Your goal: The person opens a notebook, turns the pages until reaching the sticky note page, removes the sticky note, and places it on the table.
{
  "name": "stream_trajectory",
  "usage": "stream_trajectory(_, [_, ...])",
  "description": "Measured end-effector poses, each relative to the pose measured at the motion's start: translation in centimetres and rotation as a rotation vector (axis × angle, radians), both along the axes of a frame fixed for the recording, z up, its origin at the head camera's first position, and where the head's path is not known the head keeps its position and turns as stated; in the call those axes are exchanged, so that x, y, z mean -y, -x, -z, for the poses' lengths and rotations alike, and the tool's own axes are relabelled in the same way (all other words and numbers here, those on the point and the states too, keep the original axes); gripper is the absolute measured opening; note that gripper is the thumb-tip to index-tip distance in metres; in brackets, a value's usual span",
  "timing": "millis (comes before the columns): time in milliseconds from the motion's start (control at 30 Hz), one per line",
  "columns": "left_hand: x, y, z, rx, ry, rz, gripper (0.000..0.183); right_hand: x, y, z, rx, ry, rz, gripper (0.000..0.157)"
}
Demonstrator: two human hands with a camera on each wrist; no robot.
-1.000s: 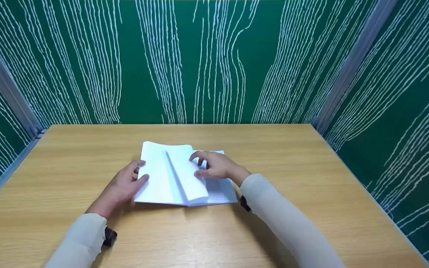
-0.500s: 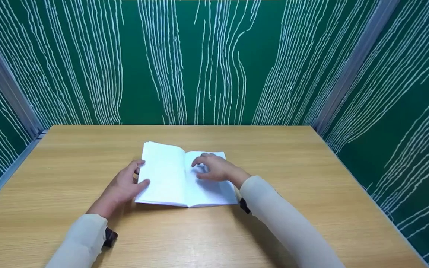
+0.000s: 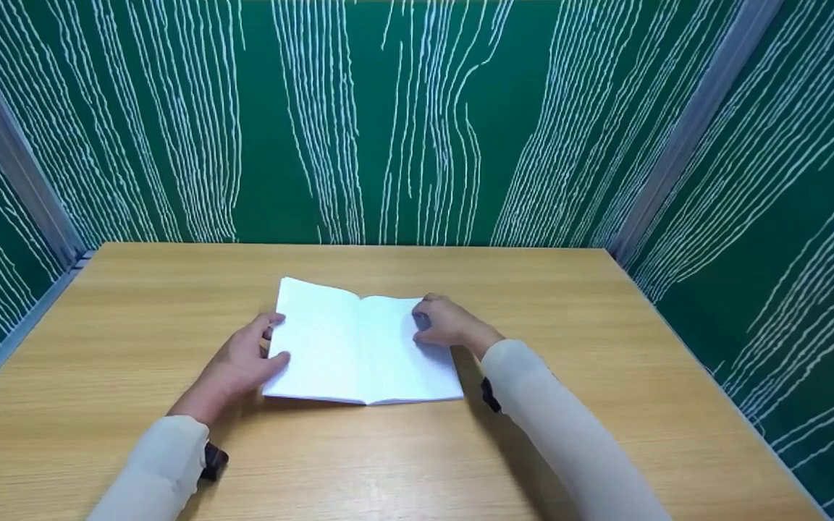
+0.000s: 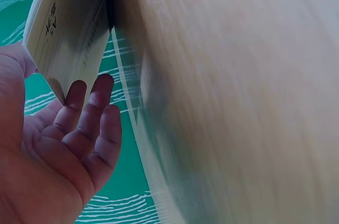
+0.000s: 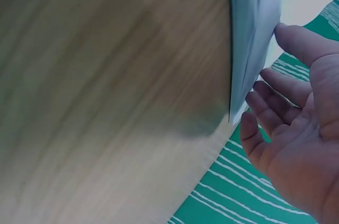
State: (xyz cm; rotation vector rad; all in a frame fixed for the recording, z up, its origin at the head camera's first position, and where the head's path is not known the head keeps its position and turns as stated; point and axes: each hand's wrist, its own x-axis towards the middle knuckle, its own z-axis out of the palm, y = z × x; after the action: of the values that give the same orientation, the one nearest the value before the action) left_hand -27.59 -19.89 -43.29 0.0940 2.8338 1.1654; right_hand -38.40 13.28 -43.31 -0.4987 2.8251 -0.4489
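- As we look down, an open notebook (image 3: pixel 323 347) rests near the middle of the desk (image 3: pixel 359 463), its spine pointing away from us and blank-looking white pages spread to both sides.
- We see its left half tilted up off the wood; the left wrist view shows the underside of the cover (image 4: pixel 71 38), with dark print mostly too dim to read.
- Our left hand (image 3: pixel 243 358) pinches that raised left edge, thumb on the page and fingers beneath, the other fingers loosely bent.
- Our right hand (image 3: pixel 453 323) is at the right edge, half open, with fingers curved and thumb touching the paper; we cannot tell whether it pinches a sheet.
- We wear pale long sleeves (image 3: pixel 569 427), and a dark device (image 3: pixel 214 461) shows under each wrist.
- Beyond the desk we face a green wall (image 3: pixel 518 145) covered in wavy white lines running mostly up and down.
- Grey posts (image 3: pixel 19 145) stand at its two corners, and similar green panels (image 3: pixel 721 304) flank us on both sides.
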Motion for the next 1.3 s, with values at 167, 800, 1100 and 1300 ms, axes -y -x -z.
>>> stream_trajectory(167, [0.0,0.0,0.0,0.006,0.006,0.001,0.064,-0.4,0.5,0.0,0.008,-0.01,0.031,0.064])
stream_trajectory(800, [0.2,0.2,0.0,0.025,0.017,-0.007,0.063,-1.9,1.5,-0.1,-0.026,-0.16,0.11,0.061])
stream_trajectory(1100, [0.2,0.2,0.0,0.036,0.008,-0.011,0.063,-2.0,1.6,0.0,0.021,-0.16,0.156,0.064])
stream_trajectory(1300, [0.4,0.5,0.4,0.01,0.008,0.006,0.064,-2.0,1.9,0.2,0.005,-0.188,0.102,0.063])
